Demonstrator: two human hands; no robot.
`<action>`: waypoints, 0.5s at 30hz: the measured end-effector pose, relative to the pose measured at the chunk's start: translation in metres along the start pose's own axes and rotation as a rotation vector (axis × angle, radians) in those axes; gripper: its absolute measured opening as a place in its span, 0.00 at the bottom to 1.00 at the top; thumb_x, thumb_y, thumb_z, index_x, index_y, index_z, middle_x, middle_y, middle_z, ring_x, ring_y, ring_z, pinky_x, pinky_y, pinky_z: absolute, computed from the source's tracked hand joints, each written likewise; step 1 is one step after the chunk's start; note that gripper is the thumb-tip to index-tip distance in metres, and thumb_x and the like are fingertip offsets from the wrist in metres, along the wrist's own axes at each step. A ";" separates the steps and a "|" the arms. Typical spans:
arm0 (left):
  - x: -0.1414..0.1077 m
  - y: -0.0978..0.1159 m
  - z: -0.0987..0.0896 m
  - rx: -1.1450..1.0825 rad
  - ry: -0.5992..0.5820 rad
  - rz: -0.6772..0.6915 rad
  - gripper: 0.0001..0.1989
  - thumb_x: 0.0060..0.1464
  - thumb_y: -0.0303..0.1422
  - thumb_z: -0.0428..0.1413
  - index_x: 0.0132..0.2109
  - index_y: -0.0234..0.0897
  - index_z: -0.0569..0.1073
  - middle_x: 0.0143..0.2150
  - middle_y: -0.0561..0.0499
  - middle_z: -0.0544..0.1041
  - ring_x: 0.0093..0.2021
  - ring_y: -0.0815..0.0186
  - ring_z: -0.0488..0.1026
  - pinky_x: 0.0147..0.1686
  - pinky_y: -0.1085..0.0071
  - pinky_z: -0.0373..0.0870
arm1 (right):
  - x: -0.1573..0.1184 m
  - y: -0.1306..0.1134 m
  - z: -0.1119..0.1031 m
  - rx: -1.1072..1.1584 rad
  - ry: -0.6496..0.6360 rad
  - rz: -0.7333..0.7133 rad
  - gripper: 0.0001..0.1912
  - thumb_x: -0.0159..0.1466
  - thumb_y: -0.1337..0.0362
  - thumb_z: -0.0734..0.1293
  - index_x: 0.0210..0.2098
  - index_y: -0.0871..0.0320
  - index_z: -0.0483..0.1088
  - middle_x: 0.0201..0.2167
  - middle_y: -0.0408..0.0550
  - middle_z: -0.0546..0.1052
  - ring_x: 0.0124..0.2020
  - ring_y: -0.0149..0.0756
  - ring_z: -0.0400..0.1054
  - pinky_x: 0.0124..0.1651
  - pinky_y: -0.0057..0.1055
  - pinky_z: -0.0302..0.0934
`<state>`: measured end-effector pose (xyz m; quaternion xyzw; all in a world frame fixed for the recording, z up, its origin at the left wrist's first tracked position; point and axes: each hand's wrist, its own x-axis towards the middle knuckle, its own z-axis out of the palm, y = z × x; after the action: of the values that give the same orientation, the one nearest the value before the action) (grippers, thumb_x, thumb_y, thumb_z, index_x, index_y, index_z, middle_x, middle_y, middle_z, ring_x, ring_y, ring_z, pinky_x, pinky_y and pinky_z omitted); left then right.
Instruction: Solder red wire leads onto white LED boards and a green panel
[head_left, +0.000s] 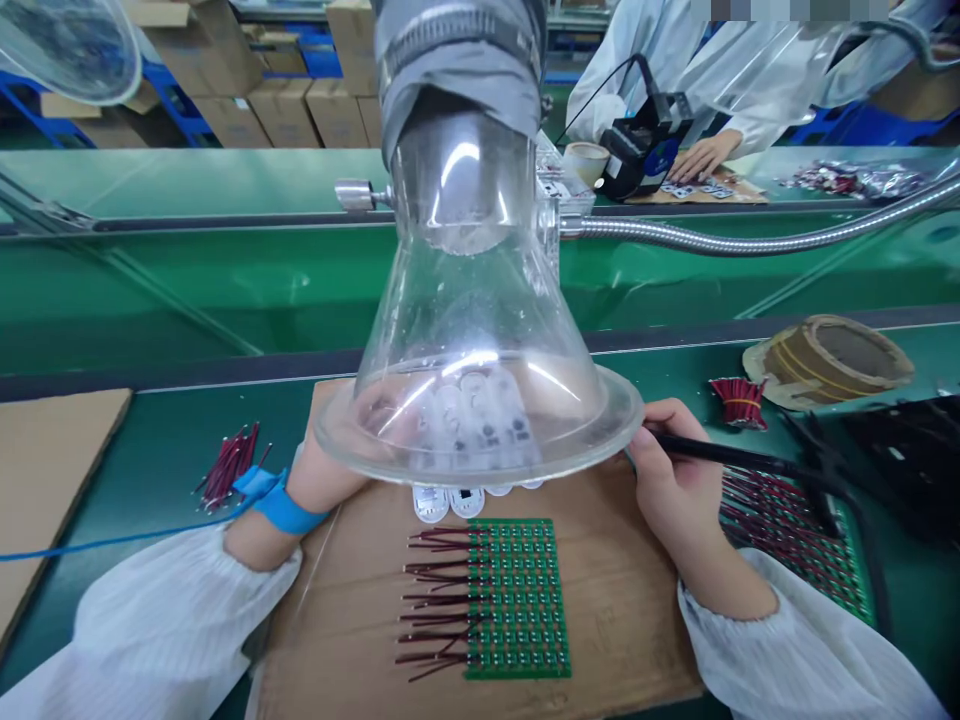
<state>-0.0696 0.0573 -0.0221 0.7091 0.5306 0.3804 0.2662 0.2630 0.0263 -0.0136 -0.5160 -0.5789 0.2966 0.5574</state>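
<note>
My right hand [675,475] grips the black handle of a soldering iron [712,452]; its tip is hidden behind the clear funnel-shaped hood [480,310]. My left hand [334,462], with a blue strap [289,505] at the wrist, reaches under the hood on the other side. Its fingers blur through the plastic, so their grip cannot be made out. Between the hands, beneath the hood, lie several round-ended white boards [431,503]. Closer to me, a green circuit board panel [517,600] rests on cardboard [615,600], dark red wires [435,600] sticking out leftward.
Bundled red wires [739,402] and a brown tape roll [829,358] lie at right, beyond another wired green panel [795,530]. Loose wires [229,465] lie at left. A metal gooseneck [720,240] crosses above. Across the bench, a co-worker's hand [705,157] touches small white boards.
</note>
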 end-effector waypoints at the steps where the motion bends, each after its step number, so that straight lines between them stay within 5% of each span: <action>1: 0.001 0.000 -0.001 -0.016 0.007 0.009 0.07 0.63 0.38 0.61 0.38 0.41 0.77 0.41 0.48 0.86 0.38 0.61 0.83 0.37 0.63 0.84 | 0.001 -0.001 0.000 -0.018 -0.005 -0.015 0.17 0.69 0.45 0.72 0.37 0.52 0.74 0.25 0.43 0.78 0.23 0.35 0.73 0.25 0.31 0.68; 15: 0.003 -0.007 -0.002 0.157 0.002 0.116 0.03 0.63 0.35 0.63 0.43 0.44 0.80 0.33 0.52 0.82 0.38 0.59 0.82 0.38 0.62 0.81 | 0.000 0.000 -0.004 -0.090 -0.073 -0.070 0.14 0.71 0.49 0.72 0.38 0.52 0.76 0.26 0.42 0.79 0.25 0.35 0.74 0.28 0.30 0.69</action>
<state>-0.0749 0.0620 -0.0258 0.7571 0.5170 0.3531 0.1868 0.2668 0.0254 -0.0132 -0.5085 -0.6294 0.2692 0.5223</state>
